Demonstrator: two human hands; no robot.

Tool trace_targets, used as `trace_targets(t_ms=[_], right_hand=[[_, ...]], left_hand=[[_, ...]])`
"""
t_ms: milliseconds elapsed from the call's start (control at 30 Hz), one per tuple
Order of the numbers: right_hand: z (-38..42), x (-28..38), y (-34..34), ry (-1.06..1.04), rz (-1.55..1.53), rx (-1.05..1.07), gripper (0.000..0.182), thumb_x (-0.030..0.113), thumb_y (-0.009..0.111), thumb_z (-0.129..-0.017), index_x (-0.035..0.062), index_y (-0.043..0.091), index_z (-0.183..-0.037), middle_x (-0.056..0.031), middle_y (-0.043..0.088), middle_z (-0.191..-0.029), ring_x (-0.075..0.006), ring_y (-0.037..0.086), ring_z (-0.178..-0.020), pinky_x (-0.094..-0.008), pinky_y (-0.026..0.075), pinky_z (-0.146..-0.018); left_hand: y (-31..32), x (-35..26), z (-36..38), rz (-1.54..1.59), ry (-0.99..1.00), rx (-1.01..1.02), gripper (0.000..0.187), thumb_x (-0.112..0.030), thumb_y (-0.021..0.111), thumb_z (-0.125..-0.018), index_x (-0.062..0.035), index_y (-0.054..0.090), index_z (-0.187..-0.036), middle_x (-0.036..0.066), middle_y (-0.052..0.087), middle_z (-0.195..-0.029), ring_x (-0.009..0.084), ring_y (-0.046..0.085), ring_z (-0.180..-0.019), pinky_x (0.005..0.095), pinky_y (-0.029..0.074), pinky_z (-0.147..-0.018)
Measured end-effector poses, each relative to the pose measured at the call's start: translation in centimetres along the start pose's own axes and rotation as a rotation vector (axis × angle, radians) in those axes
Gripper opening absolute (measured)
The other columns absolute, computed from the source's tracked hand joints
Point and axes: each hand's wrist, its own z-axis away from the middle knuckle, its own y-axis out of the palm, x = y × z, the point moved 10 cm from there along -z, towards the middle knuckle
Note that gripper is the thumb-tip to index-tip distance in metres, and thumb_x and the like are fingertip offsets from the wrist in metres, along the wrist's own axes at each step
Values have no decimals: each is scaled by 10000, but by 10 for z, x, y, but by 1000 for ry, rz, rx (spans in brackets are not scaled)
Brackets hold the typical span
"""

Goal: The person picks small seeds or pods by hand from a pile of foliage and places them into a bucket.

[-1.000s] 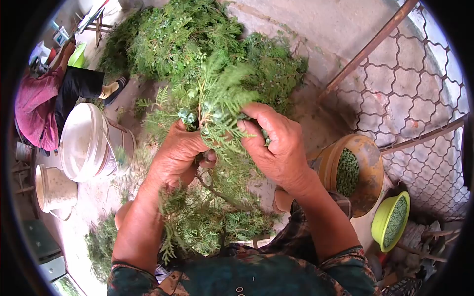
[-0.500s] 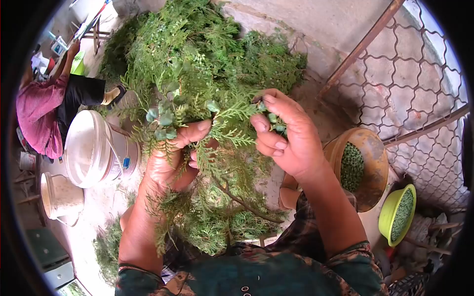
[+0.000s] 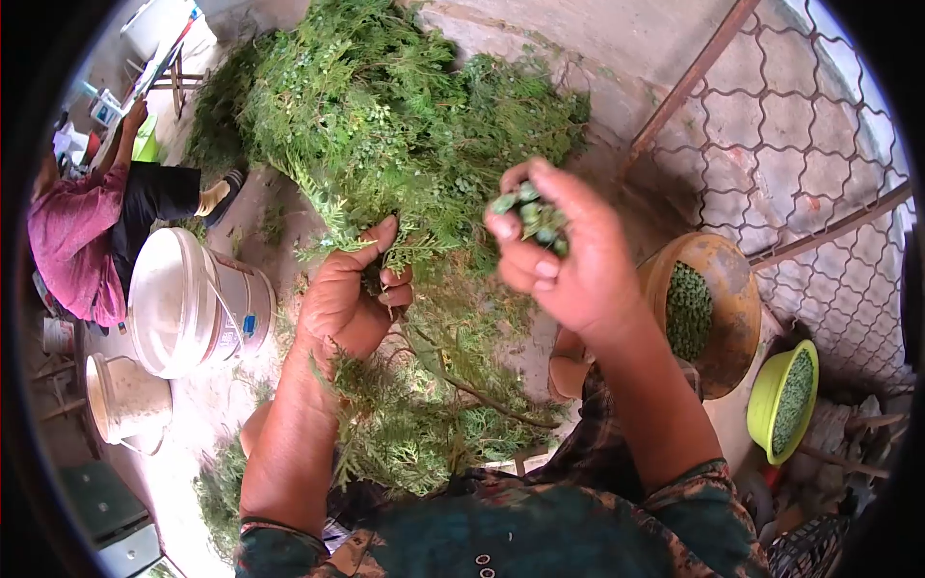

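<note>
Gripping a leafy green branch [image 3: 438,361], the left hand [image 3: 349,297] is seen near the middle of the view, fingers curled tight around the sprigs with the thumb sticking up. So that hand is clamped on the branch, whose woody stem runs down and to the right across the lap. The right hand [image 3: 568,255] is held up just beside it, apart from the foliage, and a small clump of blue-green cones [image 3: 532,214] is pinched between the thumb and the bent fingers, so those fingers are closed on the cones.

A big pile of cut greenery [image 3: 385,106] is spread on the concrete beyond both hands. To the right, a brown bowl [image 3: 727,289] with green cones inside is set on the ground, and a lime-green bowl [image 3: 771,409] with more of them is placed just past it, near a wire mesh fence [image 3: 819,164]. On the left, a white bucket [image 3: 183,303] is tipped on its side, with a smaller cream bucket [image 3: 125,400] just below it. Another person in a pink top [image 3: 67,231] is seated further off at the left edge.
</note>
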Motion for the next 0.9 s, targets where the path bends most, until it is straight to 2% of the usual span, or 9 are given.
trace_targets(t_ms=[133,333,400,433,567,633,700,800,900], right_hand=[[38,78,-13,-302,126,-25,182,235,514,-885,60,540,-928,-84,579,-734,-51,410,-400,-193,293,-337],[192,201,-88,-982,737,-838,205,255,549,-861,56,543,-908,-79,555,-724,-66,347,-386,-209,267,-339],[232,215,-172,-709,1296,-1302,215,225,577,-827,34,560,-926,-99,582,-796,-120,455,-457,-241,377,-416],[232,207,-181,-709,1297,-1300,215,225,577,-827,34,560,-926,-99,582,-796,-120,455,-457,-241,377,-416],[202,168,-188,-284,2098,-1050,244,157,599,-785,-4,595,-969,-99,604,-849,-212,574,-734,-295,460,-707],[152,156,-114,-389,1607,-845,223,174,594,-804,-6,604,-934,-94,605,-837,-163,564,-714,-277,459,-661],[98,110,-39,-322,1345,-484,221,193,589,-823,-17,603,-888,-73,592,-784,-123,549,-703,-266,446,-622],[46,43,17,-224,1302,-178,240,216,611,-826,-23,586,-826,-33,549,-658,-84,510,-603,-253,415,-530],[22,5,22,-84,1070,-50,244,199,618,-831,-41,577,-856,-39,555,-611,-86,515,-511,-243,409,-442]], left_hand=[[7,2,0,-70,15,60,195,-90,631,-807,-60,541,-978,14,510,-802,131,434,-598,241,337,-477],[14,-4,16,-211,157,15,128,-89,655,-768,-55,606,-881,32,616,-871,124,504,-679,240,361,-509],[14,-4,13,-236,133,67,207,-97,693,-746,-76,590,-924,15,604,-899,126,506,-725,271,376,-549],[18,-1,13,-263,110,118,288,-105,731,-724,-96,574,-966,-1,593,-926,129,508,-770,303,391,-589],[23,3,14,-396,145,135,312,-129,750,-716,-102,588,-981,6,605,-926,146,537,-820,337,404,-679],[38,8,19,-412,149,218,321,-137,753,-714,-87,595,-989,10,615,-942,151,546,-852,321,404,-712],[51,10,24,-416,165,307,331,-144,755,-712,-73,602,-996,14,625,-958,155,555,-885,304,404,-745],[40,7,20,-460,219,261,310,-133,735,-728,-48,616,-1001,23,634,-991,157,561,-943,301,404,-815],[19,-2,17,-500,253,233,300,-97,724,-711,-59,628,-994,30,629,-998,157,550,-969,327,394,-856]])
